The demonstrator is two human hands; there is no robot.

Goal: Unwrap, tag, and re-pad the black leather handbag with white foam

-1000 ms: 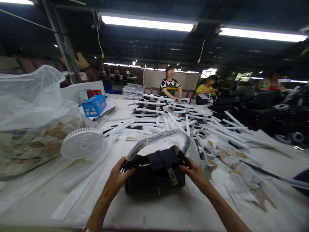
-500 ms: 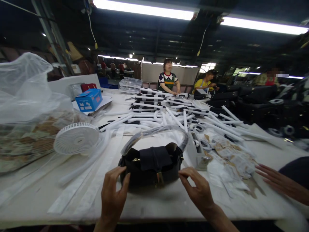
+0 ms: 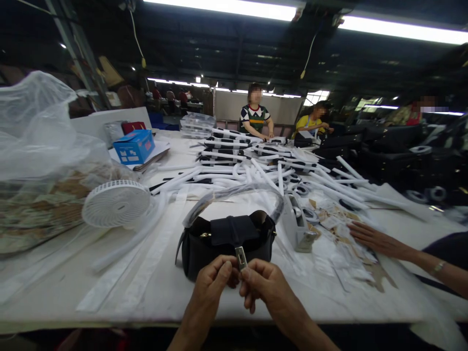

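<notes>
A black handbag stands upright on the table in front of me, its handle arched up and wrapped in clear plastic. From its dark flap hangs a metal clasp at the front. My left hand is closed at the clasp's left edge, thumb and fingers pinched together. On the other side my right hand pinches the lower end of the clasp. The fingertips partly hide the bag's lower front.
A white fan and a bulging plastic bag stand left, with a blue box behind. White-wrapped straps pile up beyond the handbag. Right are a tape dispenser, small packets and another person's hand.
Both my hands have moved inward from the handbag's sides to its front clasp and closed there. The other person's hand at right has reached further left over the packets.
</notes>
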